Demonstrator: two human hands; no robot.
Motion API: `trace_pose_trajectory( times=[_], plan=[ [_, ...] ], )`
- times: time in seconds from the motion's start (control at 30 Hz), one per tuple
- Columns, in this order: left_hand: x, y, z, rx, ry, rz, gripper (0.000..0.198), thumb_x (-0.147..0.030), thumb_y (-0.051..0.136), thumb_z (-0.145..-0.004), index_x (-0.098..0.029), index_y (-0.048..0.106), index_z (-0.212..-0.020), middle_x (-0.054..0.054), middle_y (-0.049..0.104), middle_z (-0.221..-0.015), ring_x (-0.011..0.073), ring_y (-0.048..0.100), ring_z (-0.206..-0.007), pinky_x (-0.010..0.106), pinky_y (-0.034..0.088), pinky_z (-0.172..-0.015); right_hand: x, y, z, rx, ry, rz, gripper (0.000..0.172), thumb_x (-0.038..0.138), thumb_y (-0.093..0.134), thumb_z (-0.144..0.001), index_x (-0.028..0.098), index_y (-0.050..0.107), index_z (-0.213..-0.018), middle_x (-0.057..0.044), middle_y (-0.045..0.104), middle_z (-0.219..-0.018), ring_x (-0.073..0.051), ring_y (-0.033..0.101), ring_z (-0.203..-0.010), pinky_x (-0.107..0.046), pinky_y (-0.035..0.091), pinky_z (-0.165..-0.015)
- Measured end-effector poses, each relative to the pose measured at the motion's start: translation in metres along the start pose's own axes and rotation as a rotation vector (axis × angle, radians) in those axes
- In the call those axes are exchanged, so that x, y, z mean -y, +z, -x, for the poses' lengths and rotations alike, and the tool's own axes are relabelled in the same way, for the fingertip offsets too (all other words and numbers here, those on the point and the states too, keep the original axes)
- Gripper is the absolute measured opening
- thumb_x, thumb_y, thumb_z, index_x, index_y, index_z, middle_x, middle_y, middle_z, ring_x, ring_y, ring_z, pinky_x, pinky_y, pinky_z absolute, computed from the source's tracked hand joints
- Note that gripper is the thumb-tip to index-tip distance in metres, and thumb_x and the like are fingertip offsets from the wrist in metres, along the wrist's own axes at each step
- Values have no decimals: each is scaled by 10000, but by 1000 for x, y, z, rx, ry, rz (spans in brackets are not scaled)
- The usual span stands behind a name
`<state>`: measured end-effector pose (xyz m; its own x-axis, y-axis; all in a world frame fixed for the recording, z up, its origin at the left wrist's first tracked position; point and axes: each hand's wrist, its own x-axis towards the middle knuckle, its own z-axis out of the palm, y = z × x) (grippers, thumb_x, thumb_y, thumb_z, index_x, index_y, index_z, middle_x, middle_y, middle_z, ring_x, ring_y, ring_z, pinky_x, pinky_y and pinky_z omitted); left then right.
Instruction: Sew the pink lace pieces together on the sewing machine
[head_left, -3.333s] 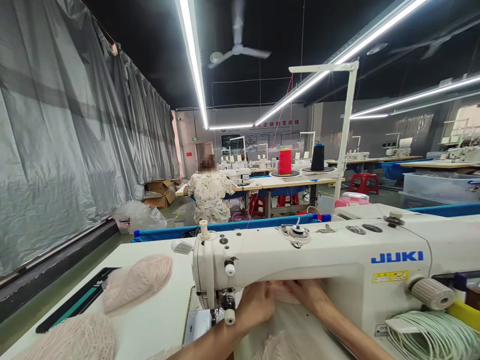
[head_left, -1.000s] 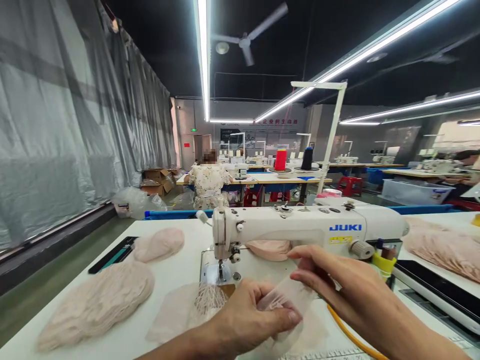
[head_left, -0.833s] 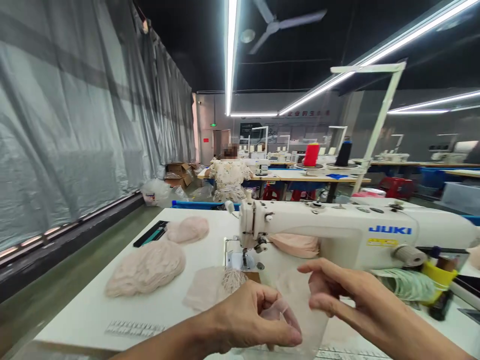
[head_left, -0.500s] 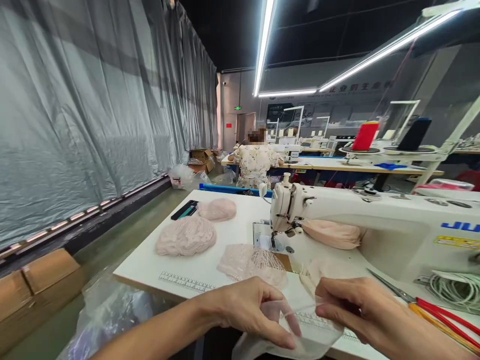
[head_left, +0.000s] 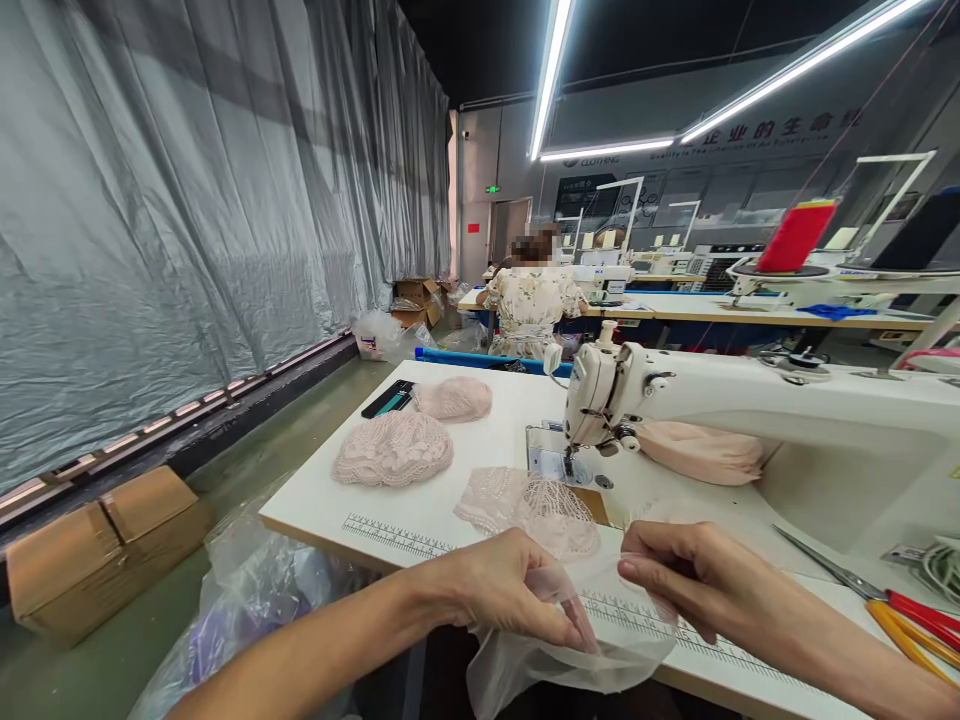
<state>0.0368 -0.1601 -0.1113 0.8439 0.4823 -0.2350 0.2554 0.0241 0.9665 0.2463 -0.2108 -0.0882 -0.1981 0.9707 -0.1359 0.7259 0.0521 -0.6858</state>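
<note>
A sheer white piece of mesh fabric (head_left: pixel 577 665) hangs between my two hands over the table's front edge. My left hand (head_left: pixel 514 590) has its thumb and fingers closed on the fabric, part of which lies over the fingers. On the other side, my right hand (head_left: pixel 694 570) pinches the fabric's upper edge between thumb and fingers. Just beyond them a pale pink lace piece (head_left: pixel 529 510) lies flat in front of the sewing machine (head_left: pixel 604 400). Another lace piece (head_left: pixel 394 450) and a pink fabric piece (head_left: pixel 454 398) rest farther left.
Scissors (head_left: pixel 847 572) with red and orange handles lie right of my right hand. A peach fabric bundle (head_left: pixel 697 452) sits under the machine arm. Printed rulers (head_left: pixel 390 535) run along the table's front. Cardboard boxes (head_left: pixel 105 550) stand on the floor at left. A co-worker (head_left: pixel 534 300) sits ahead.
The view has turned slightly right, so the table and machine sit differently in it. Both hands keep hold of the sheer fabric, with little change in their grip.
</note>
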Motion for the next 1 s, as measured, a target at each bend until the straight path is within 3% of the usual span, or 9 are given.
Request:
trace_pose_trajectory(
  times=[0.17,0.27,0.37,0.47,0.53,0.63,0.73,0.83,1.0],
  plan=[
    [6,-6,-2,10,-30,-29,221,-307,702,-652,-112,706,-754,-58,495,-550,47,373,-498,161,268,-472,-8,3,1,95,-16,-83,340,487,462,-757,219,430,-551,35,466,-498,-100,417,-410,-199,339,-386],
    [-8,-20,-10,-34,42,-608,139,-296,696,-721,-158,694,-740,-77,451,-504,50,384,-463,155,291,-465,-13,0,-4,93,-52,-63,260,379,476,-756,207,490,-562,23,529,-518,-89,425,-345,-189,312,-324],
    [-44,-40,-26,-269,161,-1132,130,-158,592,-789,-156,654,-675,-23,527,-572,114,489,-558,218,375,-563,-12,-14,-21,-146,-146,29,259,351,449,-810,213,502,-599,32,521,-491,-109,481,-342,-210,359,-370],
    [-77,-56,-43,-522,302,-1279,305,-67,338,-887,-124,626,-804,114,595,-970,219,536,-880,381,391,-799,-9,-29,-36,-484,-291,154,248,379,388,-873,224,526,-737,-27,608,-644,-192,609,-598,-300,469,-595],
    [-80,-62,-51,-578,420,-1362,342,-93,273,-930,-125,609,-872,137,528,-1179,248,485,-1050,436,328,-914,-12,-29,-41,-601,-385,233,226,350,369,-895,224,542,-822,-71,648,-820,-217,623,-765,-331,474,-708],
    [-47,-62,-60,-472,608,-1640,317,-78,299,-933,-134,595,-833,102,581,-1113,205,530,-990,394,334,-929,-32,-9,-40,-587,-475,327,236,256,346,-918,231,571,-851,-60,663,-857,-178,640,-749,-272,491,-656],
    [5,-53,-66,-347,560,-1750,293,13,354,-864,-143,587,-778,48,627,-796,151,565,-722,352,384,-886,-66,18,-34,-545,-502,421,225,188,407,-874,244,624,-859,-47,700,-869,-195,662,-737,-294,508,-648],
    [43,-40,-69,-305,531,-1759,258,16,391,-834,-146,582,-773,52,618,-718,168,566,-660,347,428,-792,-104,28,-22,-534,-499,631,171,206,530,-830,244,630,-963,-42,712,-968,-216,676,-807,-321,511,-695],
    [51,-24,-70,-293,474,-1790,220,-147,546,-840,-94,566,-1053,179,643,-957,278,613,-874,453,386,-881,-147,5,-15,-590,-484,920,217,317,487,-888,218,611,-1036,-41,724,-952,-198,687,-810,-304,490,-694]
  ],
)
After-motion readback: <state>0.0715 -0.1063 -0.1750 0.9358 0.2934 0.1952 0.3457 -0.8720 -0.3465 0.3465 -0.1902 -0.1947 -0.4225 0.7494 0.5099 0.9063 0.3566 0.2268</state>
